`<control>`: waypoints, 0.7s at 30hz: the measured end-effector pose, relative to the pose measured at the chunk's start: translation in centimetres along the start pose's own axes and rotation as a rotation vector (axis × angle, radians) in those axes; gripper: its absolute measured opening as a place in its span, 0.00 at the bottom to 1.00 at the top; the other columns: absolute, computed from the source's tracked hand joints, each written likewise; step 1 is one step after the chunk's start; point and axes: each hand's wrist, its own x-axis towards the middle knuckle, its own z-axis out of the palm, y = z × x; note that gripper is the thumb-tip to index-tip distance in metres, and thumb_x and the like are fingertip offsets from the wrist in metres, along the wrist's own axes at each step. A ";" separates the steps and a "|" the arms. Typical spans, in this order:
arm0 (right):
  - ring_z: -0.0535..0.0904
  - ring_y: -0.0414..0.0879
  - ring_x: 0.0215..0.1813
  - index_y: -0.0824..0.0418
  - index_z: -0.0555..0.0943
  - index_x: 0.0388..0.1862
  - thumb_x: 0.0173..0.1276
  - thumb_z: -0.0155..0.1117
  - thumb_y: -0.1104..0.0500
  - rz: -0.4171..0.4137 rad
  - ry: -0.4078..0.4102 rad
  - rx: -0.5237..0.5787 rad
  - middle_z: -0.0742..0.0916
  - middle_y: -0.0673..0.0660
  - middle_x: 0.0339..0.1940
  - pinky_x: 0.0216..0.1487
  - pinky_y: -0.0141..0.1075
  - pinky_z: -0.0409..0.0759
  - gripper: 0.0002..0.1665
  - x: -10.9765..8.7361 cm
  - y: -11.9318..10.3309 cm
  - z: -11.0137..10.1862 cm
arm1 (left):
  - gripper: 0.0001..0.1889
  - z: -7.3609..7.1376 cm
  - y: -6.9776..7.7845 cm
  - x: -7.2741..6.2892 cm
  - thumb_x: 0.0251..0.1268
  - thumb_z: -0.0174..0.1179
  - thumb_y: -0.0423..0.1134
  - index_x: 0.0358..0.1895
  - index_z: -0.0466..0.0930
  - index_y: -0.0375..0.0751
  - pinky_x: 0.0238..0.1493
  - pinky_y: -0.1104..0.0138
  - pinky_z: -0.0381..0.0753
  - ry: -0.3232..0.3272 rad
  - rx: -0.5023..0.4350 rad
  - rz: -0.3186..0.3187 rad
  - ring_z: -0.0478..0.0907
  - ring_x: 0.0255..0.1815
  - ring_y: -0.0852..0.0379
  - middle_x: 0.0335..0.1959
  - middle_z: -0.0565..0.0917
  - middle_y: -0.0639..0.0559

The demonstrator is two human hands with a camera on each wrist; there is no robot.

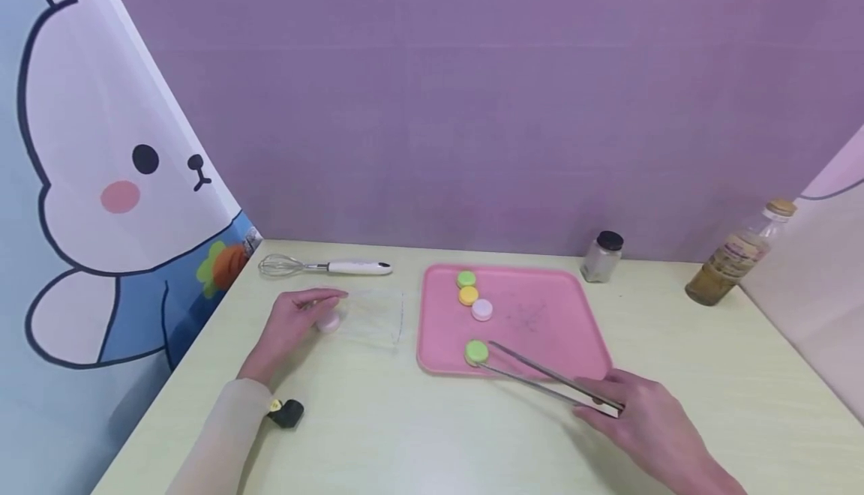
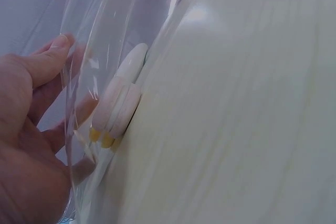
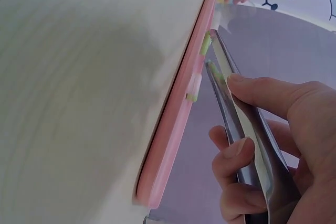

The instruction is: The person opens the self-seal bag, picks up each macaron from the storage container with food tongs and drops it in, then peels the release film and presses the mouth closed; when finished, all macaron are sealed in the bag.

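My left hand (image 1: 292, 324) pinches the edge of a clear plastic bag (image 1: 374, 311) between thumb and fingers. A pale pink macaron (image 2: 116, 107) shows through the bag's film, low beside the table surface. In my right hand (image 1: 651, 420) are metal tongs (image 1: 567, 382), gripped with their arms apart. Their tips reach over the near side of a pink tray (image 1: 574, 352), one on each side of a green macaron (image 1: 475, 352). Farther back on the tray lie another green macaron (image 1: 466, 279), a yellow macaron (image 1: 469, 296) and a pale lilac one (image 1: 482, 310).
Behind the bag lies a whisk (image 1: 358, 268) with a white handle. A small black-lidded jar (image 1: 601, 259) stands behind the tray's right corner. At the far right is a corked bottle (image 1: 732, 259) with brown contents. A purple backdrop (image 1: 432, 105) rises along the table's rear edge.
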 end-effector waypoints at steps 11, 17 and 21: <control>0.74 0.31 0.29 0.47 0.92 0.41 0.47 0.86 0.53 0.003 -0.024 0.005 0.85 0.38 0.30 0.26 0.30 0.74 0.19 0.2 0.4 0.1 | 0.13 0.0 0.1 -0.1 0.71 0.65 0.44 0.53 0.89 0.44 0.71 0.54 0.68 0.003 0.000 0.001 0.76 0.65 0.53 0.54 0.87 0.53; 0.69 0.30 0.26 0.47 0.92 0.42 0.50 0.85 0.51 0.030 -0.068 0.018 0.79 0.33 0.26 0.23 0.29 0.69 0.18 0.6 0.3 0.2 | 0.13 0.0 0.0 -0.1 0.71 0.65 0.45 0.52 0.89 0.45 0.71 0.54 0.67 0.004 -0.007 -0.001 0.76 0.65 0.53 0.54 0.87 0.53; 0.67 0.30 0.26 0.48 0.92 0.42 0.50 0.84 0.51 0.034 -0.081 0.011 0.77 0.32 0.25 0.23 0.29 0.69 0.18 0.8 0.1 0.6 | 0.13 -0.1 0.0 -0.1 0.71 0.65 0.45 0.52 0.89 0.45 0.72 0.53 0.66 0.001 -0.013 -0.009 0.76 0.65 0.52 0.55 0.86 0.53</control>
